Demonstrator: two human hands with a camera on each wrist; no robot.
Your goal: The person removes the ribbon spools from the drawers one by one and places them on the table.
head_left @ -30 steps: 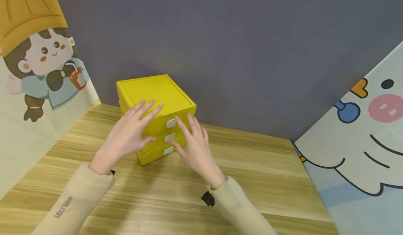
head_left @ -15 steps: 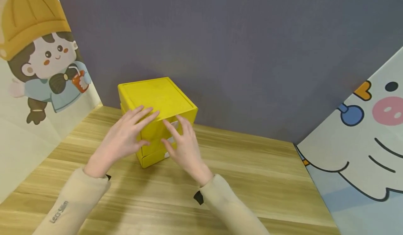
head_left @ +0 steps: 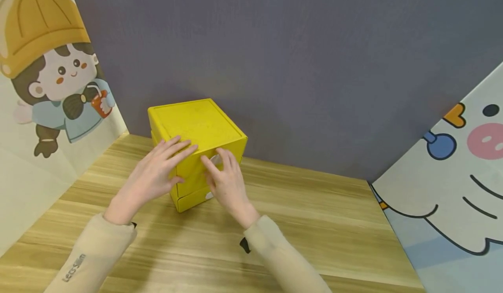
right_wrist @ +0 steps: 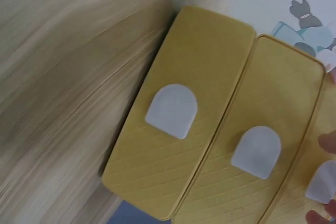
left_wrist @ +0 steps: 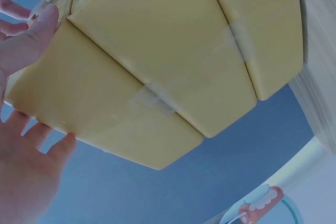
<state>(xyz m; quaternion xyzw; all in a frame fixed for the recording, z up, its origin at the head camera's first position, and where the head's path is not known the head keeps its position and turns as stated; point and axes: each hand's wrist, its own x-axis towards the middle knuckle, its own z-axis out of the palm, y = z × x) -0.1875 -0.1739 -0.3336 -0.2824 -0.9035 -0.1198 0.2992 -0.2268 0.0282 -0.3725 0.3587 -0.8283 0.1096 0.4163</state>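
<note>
A yellow drawer box (head_left: 200, 125) stands on the wooden table with three stacked drawers, all pushed in. My left hand (head_left: 151, 175) lies at its front left top edge, straight fingertips on the lid and thumb by the front corner. In the left wrist view those fingers (left_wrist: 63, 148) reach over the box's edge. My right hand (head_left: 228, 186) is at the upper front, fingers bent a little. Its fingertips (right_wrist: 328, 142) sit on either side of the top drawer's white tab handle (right_wrist: 323, 182), with a small gap showing.
The middle handle (right_wrist: 257, 152) and bottom handle (right_wrist: 171, 111) are white tabs too. A grey wall (head_left: 298, 79) rises behind the box. Cartoon-printed panels (head_left: 39, 170) flank the wooden table (head_left: 314, 205) left and right.
My right hand has moved left and its fingers have drawn in toward the top handle. The left hand stays at the top edge. The whole head view has shifted slightly.
</note>
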